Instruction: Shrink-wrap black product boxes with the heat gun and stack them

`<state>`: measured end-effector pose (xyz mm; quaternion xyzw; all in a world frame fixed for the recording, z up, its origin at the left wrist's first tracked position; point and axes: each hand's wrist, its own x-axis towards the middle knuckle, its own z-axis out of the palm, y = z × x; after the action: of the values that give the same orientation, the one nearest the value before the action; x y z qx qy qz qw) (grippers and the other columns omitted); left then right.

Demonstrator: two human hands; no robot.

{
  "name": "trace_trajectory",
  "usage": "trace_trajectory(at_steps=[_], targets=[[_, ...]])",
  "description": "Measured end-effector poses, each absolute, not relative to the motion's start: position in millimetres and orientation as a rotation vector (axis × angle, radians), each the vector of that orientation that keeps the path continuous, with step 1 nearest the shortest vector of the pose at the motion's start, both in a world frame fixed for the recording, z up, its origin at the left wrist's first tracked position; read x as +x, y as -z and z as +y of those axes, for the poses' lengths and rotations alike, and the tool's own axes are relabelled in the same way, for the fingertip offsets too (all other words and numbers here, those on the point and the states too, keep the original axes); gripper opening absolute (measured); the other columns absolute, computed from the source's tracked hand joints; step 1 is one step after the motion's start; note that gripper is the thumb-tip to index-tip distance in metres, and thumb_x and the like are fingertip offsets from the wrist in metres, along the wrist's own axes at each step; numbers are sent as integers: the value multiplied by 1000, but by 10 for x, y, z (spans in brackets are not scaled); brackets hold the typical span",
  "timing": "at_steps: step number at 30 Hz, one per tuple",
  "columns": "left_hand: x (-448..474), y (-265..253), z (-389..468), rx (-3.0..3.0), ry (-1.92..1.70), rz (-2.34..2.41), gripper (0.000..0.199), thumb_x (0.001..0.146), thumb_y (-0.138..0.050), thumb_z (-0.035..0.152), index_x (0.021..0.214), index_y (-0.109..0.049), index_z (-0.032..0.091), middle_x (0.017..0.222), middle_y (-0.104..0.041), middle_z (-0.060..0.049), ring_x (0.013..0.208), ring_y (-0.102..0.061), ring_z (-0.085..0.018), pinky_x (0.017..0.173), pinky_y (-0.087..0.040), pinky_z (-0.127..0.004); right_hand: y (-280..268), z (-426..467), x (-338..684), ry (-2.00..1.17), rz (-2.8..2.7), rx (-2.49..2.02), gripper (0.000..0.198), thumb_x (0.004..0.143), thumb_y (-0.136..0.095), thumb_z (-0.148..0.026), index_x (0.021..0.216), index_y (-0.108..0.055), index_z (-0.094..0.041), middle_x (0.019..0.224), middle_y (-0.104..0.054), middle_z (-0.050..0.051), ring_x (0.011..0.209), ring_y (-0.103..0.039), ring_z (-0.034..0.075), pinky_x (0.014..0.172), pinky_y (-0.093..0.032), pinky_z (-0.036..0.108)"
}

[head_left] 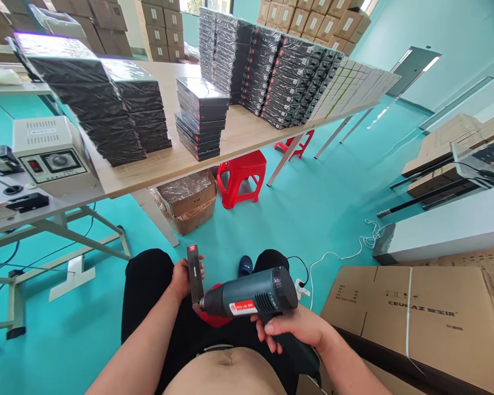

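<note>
My left hand [184, 277] is closed around a slim black box [195, 277] with a red mark at its top end, held upright over my lap. In my right hand [290, 326] is a dark green heat gun [251, 293] with a red and white label, gripped by its handle. Its nozzle points left, close to the lower end of the box; whether they touch I cannot tell. Part of a red seat [216, 318] shows below the nozzle.
Stacks of film-wrapped black boxes [201, 115] stand on the wooden table [247, 131] ahead. A beige control unit [53, 153] is at left. Red stools [242, 173] and an open carton [191, 206] are under the table. Large cartons [387, 307] and a white cable [333, 253] lie right.
</note>
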<state>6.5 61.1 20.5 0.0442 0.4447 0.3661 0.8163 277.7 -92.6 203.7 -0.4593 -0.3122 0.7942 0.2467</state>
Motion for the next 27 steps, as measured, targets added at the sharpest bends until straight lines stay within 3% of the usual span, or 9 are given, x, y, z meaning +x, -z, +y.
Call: trace_trajectory(at_steps=[4, 9, 13, 16, 19, 27], targets=[[10, -343, 594, 109, -740, 783, 50, 77, -47, 49, 106, -61, 11, 82, -67, -13, 69, -65, -25, 59, -52, -39, -1956, -1005, 2822, -2142, -804, -1334, 34, 69, -67, -28, 98, -65, -11, 77, -67, 7, 57, -60, 14, 50, -45, 25], [38, -482, 555, 163, -721, 708, 65, 75, -50, 68, 108, -62, 13, 90, -69, -16, 86, -66, -30, 72, -53, -43, -1880, -1022, 2885, -1968, -657, -1393, 36, 72, -65, -31, 103, -63, -13, 80, -66, 6, 59, -60, 14, 52, -46, 26], [134, -396, 513, 323, -677, 844, 41, 68, -72, 38, 99, -64, 13, 88, -70, -13, 80, -68, -27, 74, -53, -40, -1814, -1027, 2955, -1830, -553, -1384, 34, 74, -62, -31, 103, -63, -13, 81, -65, 6, 60, -60, 14, 50, -45, 25], [222, -315, 465, 571, -742, 991, 41, 59, -78, 20, 96, -63, 15, 88, -71, -8, 77, -67, -24, 73, -53, -37, -1751, -1017, 3028, -1756, -428, -1351, 32, 77, -59, -29, 104, -63, -13, 82, -64, 6, 61, -59, 13, 50, -45, 23], [283, -307, 425, 816, -777, 988, 44, 54, -81, 19, 94, -62, 17, 87, -70, -5, 84, -65, -24, 78, -52, -38, -1715, -988, 3112, -1722, -305, -1323, 30, 78, -58, -29, 104, -64, -14, 83, -63, 6, 64, -58, 12, 52, -45, 22], [250, -282, 449, 1103, -829, 1039, 28, 63, -71, 18, 91, -65, 18, 84, -66, -3, 84, -59, -20, 81, -46, -31, -1679, -933, 3163, -1740, -297, -1299, 30, 78, -59, -28, 104, -65, -13, 84, -64, 6, 64, -59, 13, 52, -46, 22]])
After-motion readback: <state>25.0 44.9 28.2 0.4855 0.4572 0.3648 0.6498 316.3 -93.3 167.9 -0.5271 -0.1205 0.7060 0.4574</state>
